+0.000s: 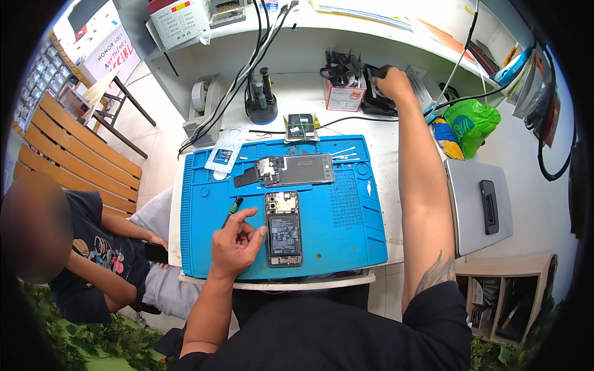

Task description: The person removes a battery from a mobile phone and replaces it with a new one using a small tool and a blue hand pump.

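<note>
An opened phone [284, 229] lies on the blue repair mat [328, 247], its black battery and upper circuit parts bare. My left hand [237, 244] hovers just left of it, fingers loosely curled, thumb and index finger apart. Against the back of those fingers is a green and black screwdriver [233, 209]; whether it rests on the mat or is tucked there is unclear. Far back, my right hand [392, 85] reaches into dark flat items [377, 102], fingers bent over one I cannot make out. A second, dismantled phone [306, 169] lies across the mat's upper part.
Cotton swabs [344, 153], a banded stack of phone parts [301, 126] and a white card [226, 149] lie near the mat's far edge. Behind stand a tool holder [260, 105], tape dispenser [202, 102] and tool box [344, 96]. A laptop [473, 204] is right; a seated person [105, 247] is left.
</note>
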Tool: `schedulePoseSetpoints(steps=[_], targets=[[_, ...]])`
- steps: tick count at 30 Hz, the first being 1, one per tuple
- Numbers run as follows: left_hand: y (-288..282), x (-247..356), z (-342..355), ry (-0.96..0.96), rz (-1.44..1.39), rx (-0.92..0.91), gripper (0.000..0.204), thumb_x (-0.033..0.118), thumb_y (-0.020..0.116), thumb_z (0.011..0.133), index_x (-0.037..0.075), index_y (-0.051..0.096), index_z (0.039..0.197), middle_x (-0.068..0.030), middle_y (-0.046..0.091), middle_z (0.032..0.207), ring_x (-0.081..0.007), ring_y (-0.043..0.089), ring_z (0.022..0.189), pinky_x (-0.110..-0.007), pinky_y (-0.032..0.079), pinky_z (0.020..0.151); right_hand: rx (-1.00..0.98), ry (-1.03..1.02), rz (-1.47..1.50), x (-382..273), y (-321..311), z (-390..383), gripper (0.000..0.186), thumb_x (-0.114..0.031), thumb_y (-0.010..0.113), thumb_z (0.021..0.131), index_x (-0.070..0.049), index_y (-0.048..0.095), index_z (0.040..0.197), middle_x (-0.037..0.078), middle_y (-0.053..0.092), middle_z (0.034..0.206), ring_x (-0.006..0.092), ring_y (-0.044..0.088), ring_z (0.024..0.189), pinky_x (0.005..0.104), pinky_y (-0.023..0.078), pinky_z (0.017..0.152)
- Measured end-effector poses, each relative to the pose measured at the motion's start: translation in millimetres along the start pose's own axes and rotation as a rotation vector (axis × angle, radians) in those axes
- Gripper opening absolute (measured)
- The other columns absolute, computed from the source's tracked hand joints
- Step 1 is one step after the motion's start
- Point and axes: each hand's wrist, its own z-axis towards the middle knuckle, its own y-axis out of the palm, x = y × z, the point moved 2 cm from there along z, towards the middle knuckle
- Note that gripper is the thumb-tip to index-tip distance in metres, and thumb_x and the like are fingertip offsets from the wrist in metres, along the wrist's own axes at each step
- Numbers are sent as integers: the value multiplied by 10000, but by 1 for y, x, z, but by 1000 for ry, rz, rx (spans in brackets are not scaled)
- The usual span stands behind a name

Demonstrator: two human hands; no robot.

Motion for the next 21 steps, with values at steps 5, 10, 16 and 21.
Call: schedulePoseSetpoints(steps=[5,10,16,21], targets=[[-4,-1,-2,-20,15,4,426,43,873,933,4,718,1328,14,655,671,-15,502,540,-212,384,502,23,-347,147,-72,-4,-26,823,-594,906,819,21,764,1347,258,772,1333,428,722,1270,464,551,1119],[-2,1,0,-21,13,0,417,44,875,933,0,722,1319,16,653,672,-14,497,539,-212,380,501,10,-511,-134,-117,22,-51,817,-605,906,811,-121,739,1447,231,748,1329,435,725,1236,510,585,1071],[-1,1,1,-26,-13,6,417,34,872,930,-2,722,1318,13,655,670,-14,497,537,-209,376,502,281,-442,51,-100,-9,-37,349,-322,759,930,-83,856,1165,235,816,1017,451,790,966,528,643,932],[-3,-1,-2,-6,-15,10,414,31,867,934,-3,718,1319,14,659,677,-10,499,545,-205,369,507,410,-304,111,-87,-55,-42,448,-422,748,915,-90,854,1196,216,828,1032,442,792,998,513,631,936]])
